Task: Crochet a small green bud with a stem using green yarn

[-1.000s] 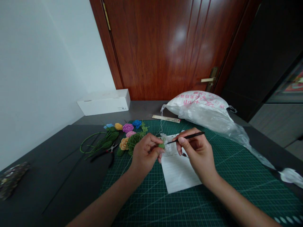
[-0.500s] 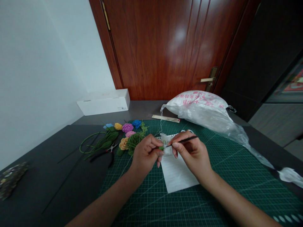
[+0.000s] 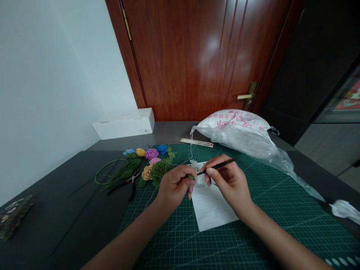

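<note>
hands [image 3: 174, 183] close together above paper [image 3: 214, 210]

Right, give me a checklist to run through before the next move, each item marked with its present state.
1. Left hand gripping the small green piece: ok, between thumb and fingers.
2. Right hand holding the slim dark tool: ok, held like a pen.
3. Tool tip touching the green piece: cannot tell, too small.
4. White sheet fully uncovered: not ok, the right hand hides part.
5. Pliers apart from both hands: ok, off to the left.
</note>
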A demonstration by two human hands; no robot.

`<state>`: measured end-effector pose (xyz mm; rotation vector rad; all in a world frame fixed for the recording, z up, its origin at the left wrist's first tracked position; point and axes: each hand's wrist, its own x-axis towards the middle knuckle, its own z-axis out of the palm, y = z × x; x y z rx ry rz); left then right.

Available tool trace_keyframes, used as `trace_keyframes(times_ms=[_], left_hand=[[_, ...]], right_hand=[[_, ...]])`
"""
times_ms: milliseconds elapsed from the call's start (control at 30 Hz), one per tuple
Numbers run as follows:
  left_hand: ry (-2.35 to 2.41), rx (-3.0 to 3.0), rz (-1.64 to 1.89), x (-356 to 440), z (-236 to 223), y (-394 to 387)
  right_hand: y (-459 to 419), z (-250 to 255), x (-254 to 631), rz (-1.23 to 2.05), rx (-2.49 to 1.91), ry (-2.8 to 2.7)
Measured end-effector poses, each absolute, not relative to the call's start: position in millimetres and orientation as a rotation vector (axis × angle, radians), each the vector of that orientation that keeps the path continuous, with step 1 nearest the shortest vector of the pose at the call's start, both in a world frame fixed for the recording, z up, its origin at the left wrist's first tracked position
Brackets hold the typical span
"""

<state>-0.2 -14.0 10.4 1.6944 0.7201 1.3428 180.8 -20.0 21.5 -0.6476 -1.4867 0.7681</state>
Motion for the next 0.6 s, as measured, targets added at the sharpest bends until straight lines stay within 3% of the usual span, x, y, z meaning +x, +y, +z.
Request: trace_keyframes(times_ms=[600], left_hand=[[0.725, 1.57, 1.365, 1.2, 10.7, -14.2]], right_hand=[[-26.5, 28.8, 181.0, 0.759, -0.683, -1.385]])
